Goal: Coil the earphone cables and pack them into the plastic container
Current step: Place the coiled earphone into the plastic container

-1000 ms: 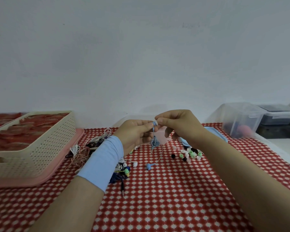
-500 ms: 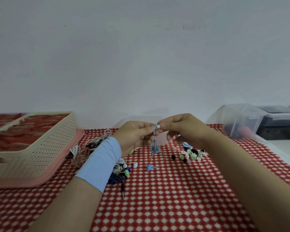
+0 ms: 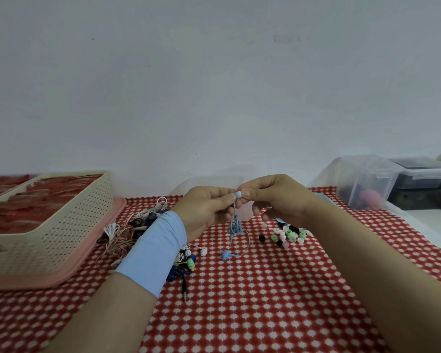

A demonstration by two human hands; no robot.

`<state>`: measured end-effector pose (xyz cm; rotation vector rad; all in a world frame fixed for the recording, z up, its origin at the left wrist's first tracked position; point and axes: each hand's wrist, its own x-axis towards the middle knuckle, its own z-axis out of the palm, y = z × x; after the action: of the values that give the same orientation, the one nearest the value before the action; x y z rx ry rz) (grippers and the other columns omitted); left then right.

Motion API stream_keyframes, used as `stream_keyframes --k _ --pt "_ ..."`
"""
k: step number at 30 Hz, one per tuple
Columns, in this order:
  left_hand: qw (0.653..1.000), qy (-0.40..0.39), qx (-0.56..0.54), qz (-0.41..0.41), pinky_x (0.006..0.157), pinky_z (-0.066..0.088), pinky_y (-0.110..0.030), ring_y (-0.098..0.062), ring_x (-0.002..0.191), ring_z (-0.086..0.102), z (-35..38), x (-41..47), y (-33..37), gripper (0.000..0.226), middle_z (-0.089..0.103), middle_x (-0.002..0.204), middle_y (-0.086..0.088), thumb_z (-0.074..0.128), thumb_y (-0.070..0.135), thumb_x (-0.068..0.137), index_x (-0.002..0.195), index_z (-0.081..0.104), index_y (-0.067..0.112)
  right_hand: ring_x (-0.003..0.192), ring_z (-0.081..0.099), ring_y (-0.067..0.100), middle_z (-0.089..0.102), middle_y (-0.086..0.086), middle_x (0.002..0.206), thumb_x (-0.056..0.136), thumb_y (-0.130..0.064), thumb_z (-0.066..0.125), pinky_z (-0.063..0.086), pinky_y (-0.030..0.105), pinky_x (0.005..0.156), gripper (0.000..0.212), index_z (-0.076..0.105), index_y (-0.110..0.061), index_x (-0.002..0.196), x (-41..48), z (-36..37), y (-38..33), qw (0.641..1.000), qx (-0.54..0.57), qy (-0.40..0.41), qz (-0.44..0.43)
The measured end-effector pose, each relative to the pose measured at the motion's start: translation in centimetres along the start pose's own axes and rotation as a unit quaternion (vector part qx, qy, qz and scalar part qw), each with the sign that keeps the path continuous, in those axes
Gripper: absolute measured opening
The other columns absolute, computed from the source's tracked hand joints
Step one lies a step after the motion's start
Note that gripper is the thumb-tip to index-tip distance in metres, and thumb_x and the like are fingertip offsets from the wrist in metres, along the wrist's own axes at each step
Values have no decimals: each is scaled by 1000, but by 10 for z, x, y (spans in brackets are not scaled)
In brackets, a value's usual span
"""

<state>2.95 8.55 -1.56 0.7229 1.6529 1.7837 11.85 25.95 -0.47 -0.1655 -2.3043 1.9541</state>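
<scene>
Head view: a cream basket point(image 3: 61, 225) is seen at left, and the earphone tangle point(image 3: 124, 235) beside it is partly hidden by the left forearm. Ear tips point(image 3: 289, 235) are scattered right of centre, with a clear plastic container point(image 3: 362, 179) set far right. The blue earphone point(image 3: 236, 225) is pinched at its bud by left hand point(image 3: 204, 212) and right hand point(image 3: 278, 200), its coil hung above the cloth point(image 3: 252, 301).
</scene>
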Motion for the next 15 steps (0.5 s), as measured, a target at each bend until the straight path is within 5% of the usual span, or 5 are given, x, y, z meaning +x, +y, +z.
stream_keyframes --k 9,15 --pt "995 21 -96 -10 56 53 -15 -5 58 59 9 2 2 15 70 72 -1 53 6 97 98 67 0 49 60 21 76 9 82 91 -13 74 55 31 48 5 79 -13 94 1 5 -4 972 -128 116 -162" --pt "996 41 -79 -14 58 54 -18 -8 61 60 6 3 1 16 68 77 -5 57 7 95 104 68 -1 59 66 19 78 -5 78 92 -16 74 61 32 56 8 81 -16 94 -3 8 -12 961 -213 94 -152"
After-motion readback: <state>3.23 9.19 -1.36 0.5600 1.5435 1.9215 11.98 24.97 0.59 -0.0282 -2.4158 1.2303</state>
